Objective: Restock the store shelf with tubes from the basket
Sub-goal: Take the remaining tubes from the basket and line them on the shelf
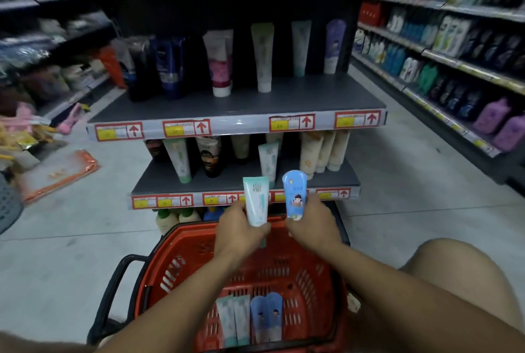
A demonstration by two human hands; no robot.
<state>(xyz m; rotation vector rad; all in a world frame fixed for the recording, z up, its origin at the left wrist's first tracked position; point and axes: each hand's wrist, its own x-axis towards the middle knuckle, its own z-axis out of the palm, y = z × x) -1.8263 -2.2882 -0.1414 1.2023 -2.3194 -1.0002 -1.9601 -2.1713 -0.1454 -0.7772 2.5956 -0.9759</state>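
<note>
Nearest the camera, the red slotted plastic shopping basket (309, 278) with its black handle sits on the floor before the person, and on its bottom lie four more tubes: two pale mint-and-white ones (233, 320) side by side and, touching them on the right, two blue ones (267, 315). Above the basket's far rim both hands are raised. The left hand (237, 231) has its fingers curled round the lower end of a mint-and-white squeeze tube (256, 200), held upright; the right hand (315, 222) grips the lower part of a blue tube printed with a cartoon figure (295, 195), also upright, the two tubes just beside each other but apart. The step in hand looks like carrying a pair of tubes from basket to shelf. Just beyond them, the lower dark grey shelf (159, 182) already holds a similar mint tube (268, 160) among cream and black ones, so the left tube likely belongs beside it. The upper dark grey shelf (312, 96), farther back, has bare stretches on its right. Next, each tube needs standing cap-down in a gap without tipping its neighbours.
</note>
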